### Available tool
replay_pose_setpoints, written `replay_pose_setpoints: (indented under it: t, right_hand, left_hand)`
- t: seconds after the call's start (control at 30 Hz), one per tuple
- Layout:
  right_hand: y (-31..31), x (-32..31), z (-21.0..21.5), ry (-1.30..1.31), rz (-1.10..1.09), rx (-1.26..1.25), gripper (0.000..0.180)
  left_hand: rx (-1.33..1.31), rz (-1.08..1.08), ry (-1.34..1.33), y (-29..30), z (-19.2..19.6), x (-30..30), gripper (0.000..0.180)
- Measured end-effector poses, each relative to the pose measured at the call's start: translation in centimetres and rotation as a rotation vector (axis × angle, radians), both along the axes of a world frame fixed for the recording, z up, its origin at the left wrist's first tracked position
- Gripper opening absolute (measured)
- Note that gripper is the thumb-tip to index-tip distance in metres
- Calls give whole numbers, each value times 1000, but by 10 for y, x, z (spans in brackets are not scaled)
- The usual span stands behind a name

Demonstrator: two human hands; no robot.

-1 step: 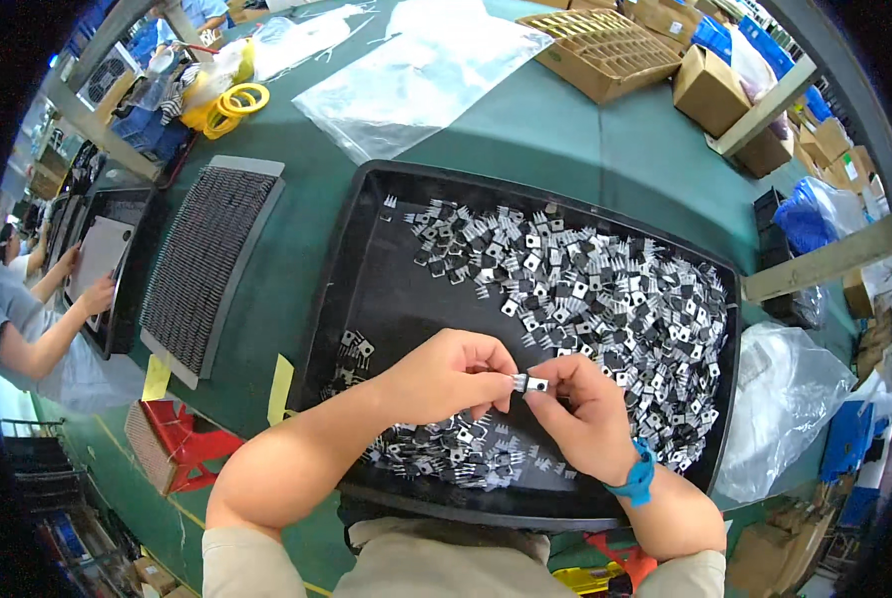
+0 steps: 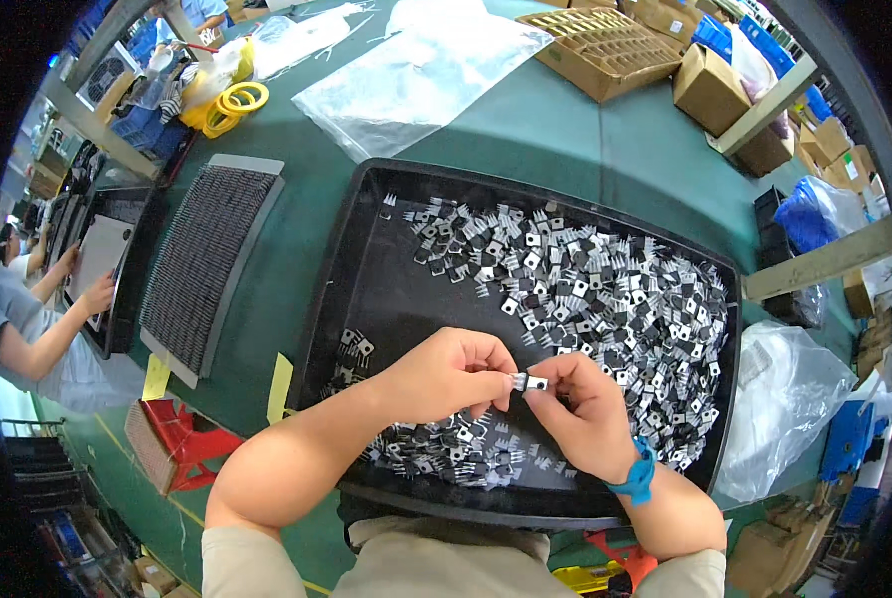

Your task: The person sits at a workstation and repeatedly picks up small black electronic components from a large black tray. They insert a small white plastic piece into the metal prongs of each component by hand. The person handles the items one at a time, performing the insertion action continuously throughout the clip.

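Over the black tray, my left hand and my right hand meet at one small transistor with a black body, a silver tab with a hole, and thin metal legs. My left fingers pinch it at the leg end. The thumb and fingers of my right hand close on its body; a blue band circles that wrist. A large heap of loose transistors fills the tray's far and right side. Another pile lies near my left forearm, partly hidden by it.
Left of the tray lies a rack with dense dark rows. Behind are clear plastic sheeting, yellow tape rolls and a divided cardboard box. A plastic bag rests at right. A co-worker's hands hold a panel at far left.
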State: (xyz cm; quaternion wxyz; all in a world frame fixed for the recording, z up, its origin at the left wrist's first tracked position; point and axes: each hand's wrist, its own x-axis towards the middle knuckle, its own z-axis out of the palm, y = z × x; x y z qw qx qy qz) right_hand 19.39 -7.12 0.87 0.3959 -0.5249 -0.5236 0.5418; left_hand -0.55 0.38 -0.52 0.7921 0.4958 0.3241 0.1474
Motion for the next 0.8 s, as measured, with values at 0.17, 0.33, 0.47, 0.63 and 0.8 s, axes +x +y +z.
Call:
replay_pose_setpoints:
  t: [0.17,0.33,0.47,0.63,0.8]
  right_hand:
    - [6,-2,-1,238,37,-252,16]
    - [12,0,4,351,69,-425,12]
    - [9,1,-7,-404,581,298,20]
    - [-9,-5,-17,-773,883,271,15]
    - [-5,-5,-10,-743,951,218,20]
  left_hand:
    - [41,-4,43,-2,-2,1,13]
    - [22,204,-32,7,-5,-3,13]
    - [-25,285,-173,10,-14,-2,18]
    - [-75,299,-145,6,-6,0,19]
    - [-116,268,-169,8,-3,-3,19]
